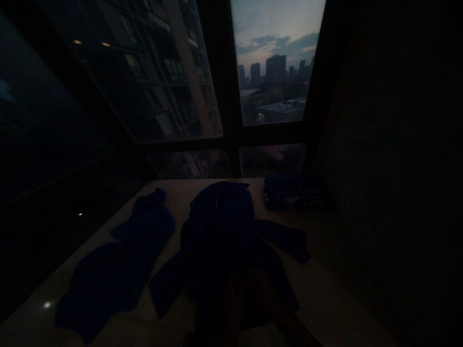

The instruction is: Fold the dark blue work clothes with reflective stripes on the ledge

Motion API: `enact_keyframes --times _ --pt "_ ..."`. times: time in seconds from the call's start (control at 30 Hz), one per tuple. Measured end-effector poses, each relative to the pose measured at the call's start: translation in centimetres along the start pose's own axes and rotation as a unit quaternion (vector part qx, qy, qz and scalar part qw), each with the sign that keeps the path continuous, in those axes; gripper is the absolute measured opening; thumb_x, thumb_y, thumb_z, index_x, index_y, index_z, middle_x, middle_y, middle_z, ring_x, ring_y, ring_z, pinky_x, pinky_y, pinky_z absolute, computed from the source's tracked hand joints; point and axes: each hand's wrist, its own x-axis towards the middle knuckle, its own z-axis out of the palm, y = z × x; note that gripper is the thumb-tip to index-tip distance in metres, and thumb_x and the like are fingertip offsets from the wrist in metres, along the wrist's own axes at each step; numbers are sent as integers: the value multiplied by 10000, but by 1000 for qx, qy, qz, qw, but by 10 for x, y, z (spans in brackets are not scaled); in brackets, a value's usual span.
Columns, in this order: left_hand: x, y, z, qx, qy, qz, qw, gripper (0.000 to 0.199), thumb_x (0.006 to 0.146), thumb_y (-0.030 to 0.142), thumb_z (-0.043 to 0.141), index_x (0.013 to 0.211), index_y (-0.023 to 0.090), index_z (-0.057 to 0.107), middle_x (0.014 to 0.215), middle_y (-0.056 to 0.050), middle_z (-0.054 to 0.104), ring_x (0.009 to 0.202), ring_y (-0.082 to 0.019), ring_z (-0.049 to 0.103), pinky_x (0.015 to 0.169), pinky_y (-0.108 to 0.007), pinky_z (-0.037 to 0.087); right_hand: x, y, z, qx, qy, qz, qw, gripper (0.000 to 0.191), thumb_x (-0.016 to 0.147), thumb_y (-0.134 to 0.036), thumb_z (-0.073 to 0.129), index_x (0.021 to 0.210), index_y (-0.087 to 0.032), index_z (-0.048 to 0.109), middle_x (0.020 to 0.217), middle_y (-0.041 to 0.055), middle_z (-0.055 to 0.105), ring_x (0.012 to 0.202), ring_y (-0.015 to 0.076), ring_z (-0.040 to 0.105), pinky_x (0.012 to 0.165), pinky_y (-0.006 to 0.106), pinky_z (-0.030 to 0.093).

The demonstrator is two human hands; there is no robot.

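A dark blue jacket (220, 217) lies spread out with its collar away from me and its sleeves out to both sides. Over its lower front, my left hand (234, 288) and my right hand (259, 280) are close together. Both look closed on the cloth, fingers curled, though the dim light hides the fingertips. What part of the jacket they pinch cannot be made out. To the left lies a second blue garment (119, 260), crumpled lengthwise and apart from the jacket.
The pale tabletop (325, 289) reaches to a dark-framed window (231, 135). At the back right sits a dark folded bundle or package (292, 197) with light printing, beside a dark wall (390, 168). Tall buildings show outside.
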Motion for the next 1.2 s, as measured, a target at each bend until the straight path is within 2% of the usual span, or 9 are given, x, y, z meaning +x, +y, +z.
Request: enact_keyframes --times 0.17,0.37,0.5,0.6,0.73,0.8,0.9,1.03,1.2 --pt "-4 -6 -8 79 -50 16 995 546 808 484 459 1177 146 678 1270 -171 683 1199 -301 627 1073 -437 448 -5 7 -3 105 -43 102 988 344 876 -452 471 771 -194 673 833 77 729 750 194 670 686 300 521" --pt "-18 -2 -18 172 -132 25 976 492 807 374 502 1240 212 669 1279 -137 690 1181 -298 642 1054 -435 451 -20 5 -10 -14 5 64 998 273 876 -367 509 733 -236 700 766 55 733 673 175 655 647 274 483" --pt "-11 23 -32 183 -89 39 978 467 845 401 481 1226 218 679 1281 -140 688 1172 -301 643 1044 -439 450 -2 -21 -16 -43 99 38 993 326 928 -379 422 960 -239 714 999 103 745 887 220 692 798 326 510" --pt "9 43 -41 193 -54 44 979 455 902 354 387 1204 188 684 1267 -135 694 1163 -272 644 1047 -408 448 17 -35 -21 -61 142 66 986 357 910 -411 439 1084 -221 686 1154 134 712 1045 261 673 901 372 497" --pt "36 54 -41 320 -77 26 944 464 927 237 359 1302 123 607 1412 -140 590 1323 -241 527 1144 -362 348 30 -32 -26 -99 59 144 983 329 880 -451 483 959 -204 685 1010 119 744 907 247 701 818 343 498" --pt "44 56 -35 369 -94 27 924 482 937 216 357 1372 122 541 1484 -137 519 1383 -233 464 1168 -358 313 30 -25 -26 -87 39 150 984 328 880 -464 476 924 -209 678 978 97 747 877 227 700 801 322 493" --pt "52 56 -25 387 -90 57 916 473 951 241 367 1396 171 511 1498 -110 506 1380 -214 466 1151 -339 335 29 -17 -25 -34 66 126 989 315 863 -436 459 949 -222 673 1029 84 739 947 216 691 842 303 492" --pt "61 51 -15 386 -63 80 917 432 953 254 374 1338 191 561 1440 -110 561 1342 -212 503 1132 -342 352 32 -16 -21 17 103 113 988 331 848 -450 413 862 -232 661 945 80 739 901 229 693 841 323 505" --pt "70 52 -14 320 -53 116 939 372 940 276 352 1112 180 668 1190 -125 691 1146 -223 629 1020 -348 429 38 -22 -13 38 123 142 981 321 771 -498 521 849 -216 653 874 88 732 829 247 689 752 332 519"
